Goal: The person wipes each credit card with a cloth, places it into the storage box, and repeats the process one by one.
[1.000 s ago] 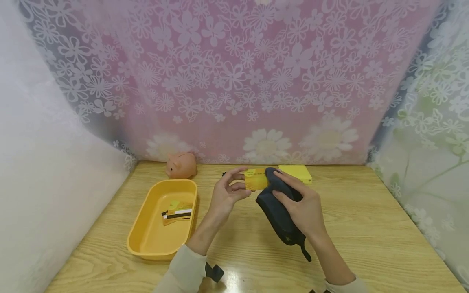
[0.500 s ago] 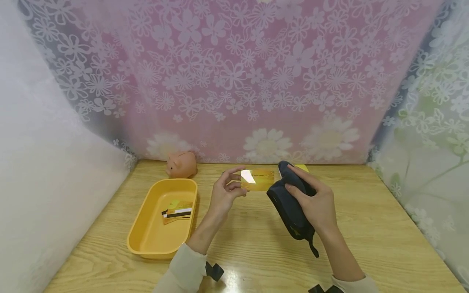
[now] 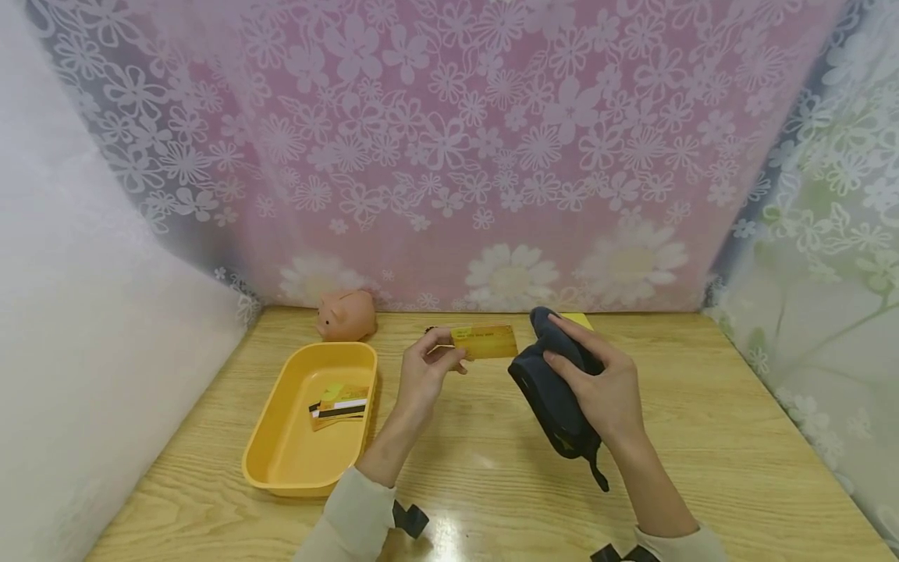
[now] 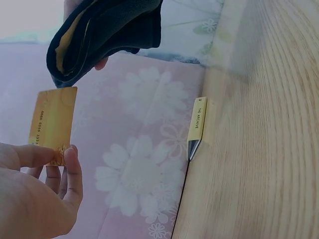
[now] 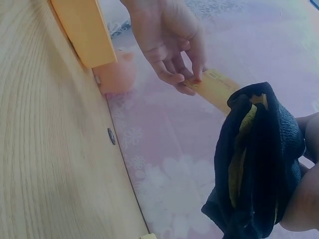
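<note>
My left hand (image 3: 423, 371) pinches a gold bank card (image 3: 485, 342) by its left end, between thumb and fingers. In the left wrist view the card (image 4: 54, 117) stands just below the mouth of a dark blue fabric pouch (image 4: 107, 37), apart from it or nearly so. My right hand (image 3: 597, 390) grips this pouch (image 3: 558, 398) from the right, thumb on its near face. The right wrist view shows the pouch (image 5: 254, 164) gaping, with yellow edges inside; what else it holds is hidden. A strap (image 3: 599, 471) hangs from its lower end.
A yellow tray (image 3: 263, 437) at the left holds several cards (image 3: 340, 407). Behind it stands an orange piggy bank (image 3: 347, 316). A yellow book (image 4: 197, 119) lies at the back, partly behind the pouch; a small dark object (image 5: 111, 136) lies near the back edge.
My right hand has moved the pouch to the right, and the card's end has come clear of its mouth. The card has shifted slightly left, with my left fingers now closer around it.
</note>
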The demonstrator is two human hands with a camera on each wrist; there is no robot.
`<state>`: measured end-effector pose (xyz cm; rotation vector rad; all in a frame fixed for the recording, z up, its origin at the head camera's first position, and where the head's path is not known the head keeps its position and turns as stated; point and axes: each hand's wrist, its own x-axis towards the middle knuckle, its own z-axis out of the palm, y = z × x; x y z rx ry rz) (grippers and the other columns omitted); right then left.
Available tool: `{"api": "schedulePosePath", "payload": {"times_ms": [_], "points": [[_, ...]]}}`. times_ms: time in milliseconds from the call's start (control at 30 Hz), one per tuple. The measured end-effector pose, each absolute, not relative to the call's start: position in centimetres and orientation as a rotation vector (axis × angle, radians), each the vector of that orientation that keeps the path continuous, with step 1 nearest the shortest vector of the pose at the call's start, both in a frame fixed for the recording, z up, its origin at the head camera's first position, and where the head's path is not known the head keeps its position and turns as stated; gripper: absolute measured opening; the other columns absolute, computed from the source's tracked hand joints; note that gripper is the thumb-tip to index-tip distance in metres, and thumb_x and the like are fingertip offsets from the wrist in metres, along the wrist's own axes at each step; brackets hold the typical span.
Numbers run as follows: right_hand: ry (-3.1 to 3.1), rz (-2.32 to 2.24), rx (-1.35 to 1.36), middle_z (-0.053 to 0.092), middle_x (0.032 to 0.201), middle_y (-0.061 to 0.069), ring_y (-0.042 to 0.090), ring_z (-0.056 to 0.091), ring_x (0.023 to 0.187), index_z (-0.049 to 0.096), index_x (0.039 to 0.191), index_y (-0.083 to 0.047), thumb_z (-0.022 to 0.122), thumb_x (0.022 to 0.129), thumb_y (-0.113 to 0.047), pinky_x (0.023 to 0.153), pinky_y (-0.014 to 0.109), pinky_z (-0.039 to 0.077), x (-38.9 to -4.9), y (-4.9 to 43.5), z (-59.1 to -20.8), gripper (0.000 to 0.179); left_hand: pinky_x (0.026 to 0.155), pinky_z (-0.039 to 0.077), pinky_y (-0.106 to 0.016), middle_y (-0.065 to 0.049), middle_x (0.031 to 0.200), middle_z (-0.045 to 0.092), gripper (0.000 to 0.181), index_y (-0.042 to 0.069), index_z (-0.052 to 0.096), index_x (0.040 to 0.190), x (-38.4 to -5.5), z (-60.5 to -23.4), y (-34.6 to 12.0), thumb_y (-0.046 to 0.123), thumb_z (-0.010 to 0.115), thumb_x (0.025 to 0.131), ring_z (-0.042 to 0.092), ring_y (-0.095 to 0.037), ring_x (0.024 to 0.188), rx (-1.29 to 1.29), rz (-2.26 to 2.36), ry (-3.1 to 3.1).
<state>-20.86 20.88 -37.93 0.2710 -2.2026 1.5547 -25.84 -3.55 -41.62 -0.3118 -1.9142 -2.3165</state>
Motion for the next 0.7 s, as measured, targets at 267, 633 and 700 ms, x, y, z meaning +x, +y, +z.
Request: {"api": "schedulePosePath", "payload": {"times_ms": [267,633,700], "points": [[-2.204,1.572,0.287,0.062,0.146,-0.004,0.022,0.059,0.134,0.068,0.141,-0.028,0.079,0.095,-0.017,0.092,0.014,0.054,-20.91,20.74,-38.06,0.049,0.086,0.063,-0.041,-0.015,0.108,0.071,0.016,-0.002,0.075,0.112,-25.82,-41.65,-3.46,0.005,0.072,0.098,0.071,-0.019,0.089,-0.357,-2.295,-1.895],[-2.199,1.55,0.304,0.063,0.145,-0.004,0.021,0.059,0.134,0.068,0.141,-0.029,0.079,0.094,-0.016,0.092,0.015,0.054,-20.95,20.59,-38.08,0.049,0.085,0.063,-0.042,-0.007,0.125,0.067,0.016,-0.005,0.074,0.106,-25.9,-41.6,-3.58,-0.008,0.063,0.095,0.069,-0.021,0.101,-0.323,-2.338,-1.844],[-2.2,1.554,0.304,0.063,0.145,-0.004,0.021,0.059,0.134,0.068,0.141,-0.029,0.079,0.094,-0.016,0.092,0.015,0.054,-20.95,20.58,-38.08,0.049,0.08,0.063,-0.038,-0.008,0.12,0.067,0.016,-0.004,0.074,0.106,-25.9,-41.57,-3.65,-0.007,0.063,0.095,0.07,-0.021,0.096,-0.317,-2.326,-1.856]]}}
